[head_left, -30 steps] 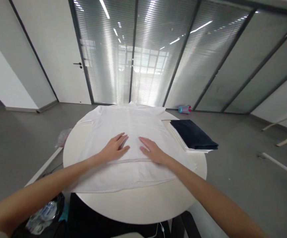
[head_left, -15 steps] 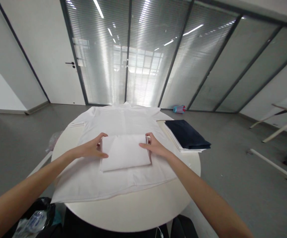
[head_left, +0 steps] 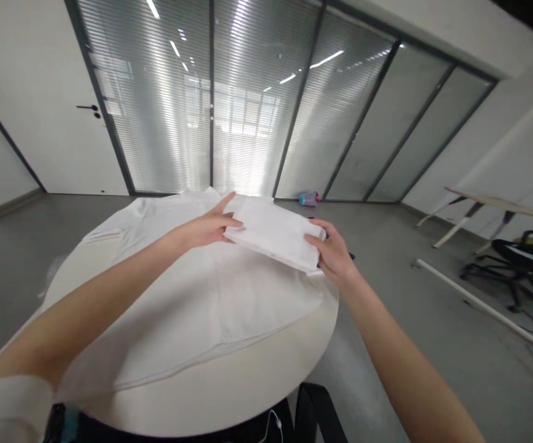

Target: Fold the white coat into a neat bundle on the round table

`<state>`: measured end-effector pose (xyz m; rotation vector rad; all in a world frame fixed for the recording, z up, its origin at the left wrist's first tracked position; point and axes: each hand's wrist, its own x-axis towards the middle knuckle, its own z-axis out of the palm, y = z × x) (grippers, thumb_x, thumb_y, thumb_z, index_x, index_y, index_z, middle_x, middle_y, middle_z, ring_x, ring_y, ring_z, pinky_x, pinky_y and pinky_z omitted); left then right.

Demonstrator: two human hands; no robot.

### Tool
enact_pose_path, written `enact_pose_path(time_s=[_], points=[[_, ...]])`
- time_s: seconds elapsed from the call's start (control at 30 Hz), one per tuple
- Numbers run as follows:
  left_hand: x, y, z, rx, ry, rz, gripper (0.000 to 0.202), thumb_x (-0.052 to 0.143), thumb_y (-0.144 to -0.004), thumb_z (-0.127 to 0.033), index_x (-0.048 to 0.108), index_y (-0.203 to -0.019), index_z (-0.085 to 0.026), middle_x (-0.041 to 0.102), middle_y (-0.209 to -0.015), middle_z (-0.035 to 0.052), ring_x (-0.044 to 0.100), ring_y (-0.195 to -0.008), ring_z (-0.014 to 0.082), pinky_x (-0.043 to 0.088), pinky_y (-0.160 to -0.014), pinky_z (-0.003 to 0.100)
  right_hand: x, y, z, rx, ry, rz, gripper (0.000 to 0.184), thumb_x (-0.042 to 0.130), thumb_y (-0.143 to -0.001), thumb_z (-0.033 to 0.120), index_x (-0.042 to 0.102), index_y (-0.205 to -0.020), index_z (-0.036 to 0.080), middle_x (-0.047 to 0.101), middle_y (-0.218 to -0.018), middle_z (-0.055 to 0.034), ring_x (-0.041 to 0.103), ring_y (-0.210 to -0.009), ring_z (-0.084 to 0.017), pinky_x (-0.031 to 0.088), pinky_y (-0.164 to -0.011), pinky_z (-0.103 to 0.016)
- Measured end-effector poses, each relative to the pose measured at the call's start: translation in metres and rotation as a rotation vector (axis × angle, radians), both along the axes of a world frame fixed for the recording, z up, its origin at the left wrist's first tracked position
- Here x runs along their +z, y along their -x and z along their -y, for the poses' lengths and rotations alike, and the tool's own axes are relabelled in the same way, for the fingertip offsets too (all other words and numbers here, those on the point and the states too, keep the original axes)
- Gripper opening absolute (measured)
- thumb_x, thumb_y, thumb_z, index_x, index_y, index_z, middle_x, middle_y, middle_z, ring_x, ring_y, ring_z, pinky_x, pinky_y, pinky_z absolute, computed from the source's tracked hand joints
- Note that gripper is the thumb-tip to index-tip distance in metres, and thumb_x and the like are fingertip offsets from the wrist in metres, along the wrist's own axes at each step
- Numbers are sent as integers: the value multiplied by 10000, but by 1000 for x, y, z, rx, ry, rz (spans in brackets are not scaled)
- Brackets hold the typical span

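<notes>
A folded white garment (head_left: 273, 234) is lifted off the round white table (head_left: 229, 394) and carried toward its right side. My left hand (head_left: 211, 226) grips the garment's left end, thumb on top. My right hand (head_left: 333, 255) holds its right end, fingers curled under the edge. Below them a white shirt (head_left: 192, 301) lies spread flat over most of the tabletop. The dark folded pile seen earlier is almost wholly hidden behind the lifted garment and my right hand.
Glass partitions with blinds stand behind the table, with a white door (head_left: 58, 104) at the left. A small blue and pink bottle (head_left: 309, 199) lies on the floor. A desk (head_left: 482, 209), a black chair (head_left: 524, 258) and a white pole (head_left: 478, 304) are at the right.
Both hands went from lying flat on the cloth to gripping the folded garment's ends, then lifted it and moved it right. The view has turned rightward.
</notes>
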<state>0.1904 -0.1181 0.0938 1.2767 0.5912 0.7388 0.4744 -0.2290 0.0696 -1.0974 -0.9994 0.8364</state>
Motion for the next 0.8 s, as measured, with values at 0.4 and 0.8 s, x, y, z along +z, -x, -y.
enact_pose_path(time_s=[0.4,0.8], points=[[-40,-238,-86,391,-21,114,261,823,-583,-57,649,-768,-114,560,-574,-18,611,-583,132,544,-682,307,-39,-91,-9,-454,199,-37,532,913,-468,340,604,-879,201,624,-676,35,658,-643,-153,601,-537,-269],[-73,-166,-93,362,-551,-246,142,670,-780,-242,722,-889,-168,698,-1056,78,640,-992,205,484,-959,336,-23,-96,14,-752,69,1049,450,465,-885,553,720,-876,183,588,-631,-33,555,-582,-182,467,-638,-322]])
